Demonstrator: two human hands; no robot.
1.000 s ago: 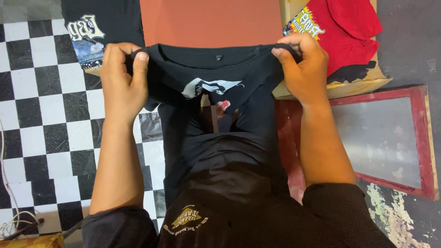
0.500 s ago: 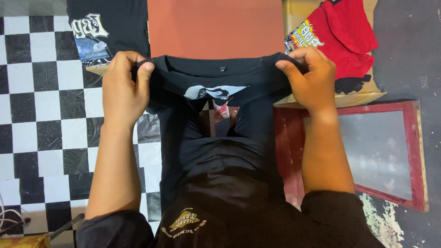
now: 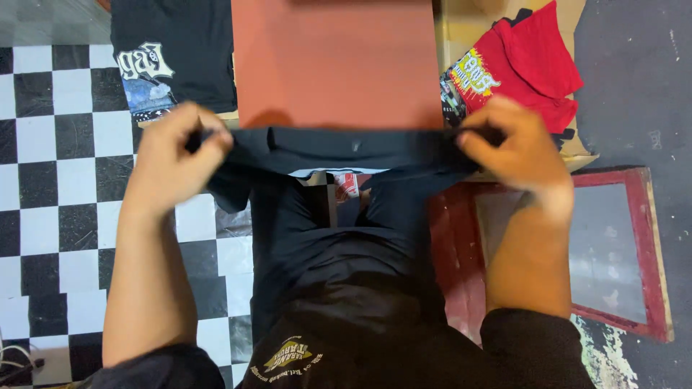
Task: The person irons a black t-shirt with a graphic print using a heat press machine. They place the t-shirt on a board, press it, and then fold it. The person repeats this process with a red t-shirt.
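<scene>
Head view: the left hand (image 3: 176, 162) and right hand (image 3: 513, 148) each pinch a top corner of a black shirt (image 3: 339, 216), fingers clamped on the cloth, stretching it taut just below an orange board (image 3: 335, 65). A red shirt (image 3: 519, 68) lies at right, another black shirt (image 3: 176, 54) at left.

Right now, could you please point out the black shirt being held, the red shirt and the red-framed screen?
black shirt (image 3: 346, 148), head view, on the stretched top edge between the hands.
red shirt (image 3: 533, 68), head view, on its plain red cloth.
red-framed screen (image 3: 609, 248), head view, on the grey mesh inside the frame.
</scene>
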